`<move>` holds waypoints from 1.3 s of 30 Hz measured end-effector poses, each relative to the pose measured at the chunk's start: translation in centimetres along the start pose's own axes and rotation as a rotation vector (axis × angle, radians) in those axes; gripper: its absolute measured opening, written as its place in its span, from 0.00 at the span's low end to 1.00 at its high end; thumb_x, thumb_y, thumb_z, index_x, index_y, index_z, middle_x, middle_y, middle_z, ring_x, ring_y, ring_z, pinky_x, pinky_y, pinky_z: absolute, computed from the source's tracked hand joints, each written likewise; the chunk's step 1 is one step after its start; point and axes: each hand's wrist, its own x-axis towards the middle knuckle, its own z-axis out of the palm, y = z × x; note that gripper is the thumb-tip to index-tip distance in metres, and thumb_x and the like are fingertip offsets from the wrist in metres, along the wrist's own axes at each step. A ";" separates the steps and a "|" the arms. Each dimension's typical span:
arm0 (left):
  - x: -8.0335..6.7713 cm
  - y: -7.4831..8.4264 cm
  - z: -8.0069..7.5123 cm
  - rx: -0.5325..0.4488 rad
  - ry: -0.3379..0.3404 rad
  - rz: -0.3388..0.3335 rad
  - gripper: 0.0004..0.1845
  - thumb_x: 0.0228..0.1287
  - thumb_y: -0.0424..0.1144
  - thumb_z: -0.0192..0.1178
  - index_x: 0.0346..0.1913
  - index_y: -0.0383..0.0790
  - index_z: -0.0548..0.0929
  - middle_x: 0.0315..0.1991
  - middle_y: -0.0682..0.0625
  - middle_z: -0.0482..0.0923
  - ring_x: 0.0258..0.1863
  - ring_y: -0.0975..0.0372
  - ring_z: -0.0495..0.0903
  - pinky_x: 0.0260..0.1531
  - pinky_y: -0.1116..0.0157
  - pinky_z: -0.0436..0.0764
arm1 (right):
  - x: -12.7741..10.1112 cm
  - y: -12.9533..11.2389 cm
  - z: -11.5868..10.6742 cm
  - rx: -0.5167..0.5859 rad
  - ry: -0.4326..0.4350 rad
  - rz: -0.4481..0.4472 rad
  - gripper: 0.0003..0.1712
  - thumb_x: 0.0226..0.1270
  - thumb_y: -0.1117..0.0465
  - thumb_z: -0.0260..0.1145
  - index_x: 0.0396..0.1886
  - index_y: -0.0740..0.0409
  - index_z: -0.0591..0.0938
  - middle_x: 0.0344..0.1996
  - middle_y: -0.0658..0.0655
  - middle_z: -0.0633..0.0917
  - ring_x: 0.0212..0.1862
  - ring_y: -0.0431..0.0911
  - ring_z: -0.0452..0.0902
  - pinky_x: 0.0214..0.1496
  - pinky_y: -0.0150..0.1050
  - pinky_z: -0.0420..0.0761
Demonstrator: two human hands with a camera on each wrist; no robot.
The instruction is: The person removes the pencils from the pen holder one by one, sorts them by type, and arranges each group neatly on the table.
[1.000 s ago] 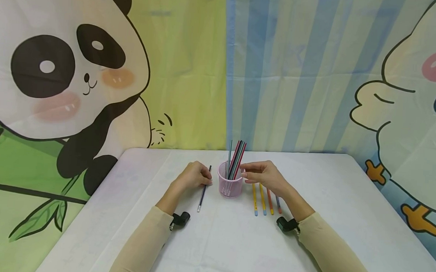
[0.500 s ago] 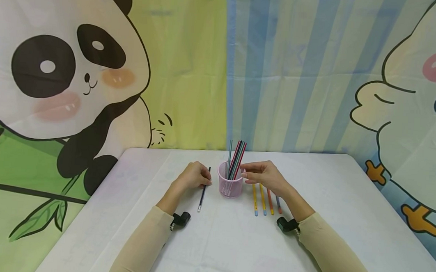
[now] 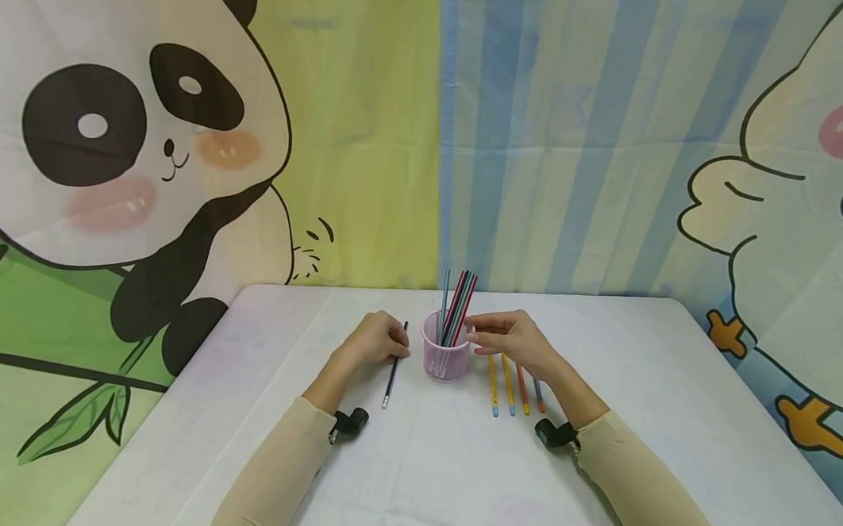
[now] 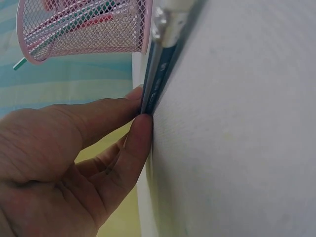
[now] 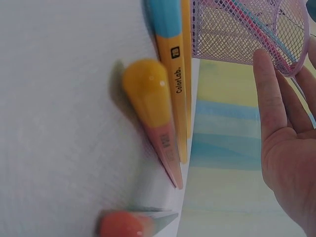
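The dark pen [image 3: 393,371] lies flat on the table [image 3: 410,485], left of the pink mesh cup [image 3: 445,359]. It is pinched mid-barrel by the left hand [image 3: 374,341]. The pen is judged light, rigid and smooth; a mid-barrel grip suits it. The right hand [image 3: 510,341] rests relaxed at the cup rim, holding nothing.

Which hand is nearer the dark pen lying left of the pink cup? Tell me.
Left. The left hand pinches the dark pen; the right hand is across the pink cup at its rim.
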 end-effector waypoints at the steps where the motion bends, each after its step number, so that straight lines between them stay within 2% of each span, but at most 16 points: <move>1: 0.0 0.0 0.0 0.000 0.001 0.000 0.04 0.59 0.32 0.76 0.32 0.41 0.89 0.27 0.51 0.85 0.22 0.64 0.81 0.25 0.68 0.83 | 0.0 0.0 0.0 -0.001 0.001 0.000 0.26 0.70 0.62 0.73 0.64 0.68 0.82 0.65 0.71 0.81 0.53 0.43 0.88 0.58 0.58 0.83; 12: -0.1 0.2 -0.2 0.003 -0.006 -0.008 0.04 0.61 0.33 0.76 0.32 0.40 0.89 0.27 0.51 0.84 0.22 0.63 0.80 0.25 0.68 0.82 | 0.1 0.1 -0.1 0.010 -0.003 0.003 0.26 0.71 0.62 0.72 0.64 0.69 0.81 0.66 0.75 0.78 0.53 0.42 0.88 0.59 0.59 0.83; 21: 0.0 -0.1 -0.4 0.038 0.001 -0.002 0.05 0.61 0.34 0.75 0.30 0.42 0.89 0.25 0.51 0.84 0.21 0.63 0.80 0.25 0.68 0.79 | 0.0 0.1 0.0 0.019 -0.004 0.010 0.27 0.70 0.62 0.73 0.65 0.70 0.80 0.67 0.76 0.77 0.54 0.43 0.88 0.56 0.51 0.86; 28: -0.3 0.1 -0.6 0.030 0.003 -0.013 0.06 0.60 0.34 0.76 0.31 0.41 0.88 0.26 0.50 0.84 0.23 0.62 0.81 0.25 0.68 0.79 | 0.0 0.0 0.0 0.012 -0.002 0.021 0.30 0.70 0.62 0.73 0.66 0.72 0.78 0.67 0.76 0.77 0.53 0.42 0.88 0.56 0.50 0.86; 32: -0.2 0.2 -0.9 0.021 0.026 -0.007 0.07 0.59 0.33 0.77 0.36 0.38 0.88 0.28 0.48 0.83 0.24 0.60 0.82 0.26 0.68 0.79 | -0.1 0.0 0.1 0.009 0.000 0.018 0.29 0.70 0.63 0.72 0.66 0.72 0.78 0.67 0.76 0.77 0.53 0.43 0.88 0.56 0.50 0.87; 39: -0.1 0.9 -1.4 -0.026 0.080 0.033 0.15 0.61 0.31 0.75 0.49 0.32 0.87 0.38 0.44 0.82 0.28 0.60 0.84 0.29 0.66 0.85 | -0.1 0.0 0.1 0.007 0.000 0.013 0.28 0.71 0.64 0.72 0.66 0.72 0.79 0.66 0.75 0.78 0.53 0.43 0.88 0.56 0.49 0.87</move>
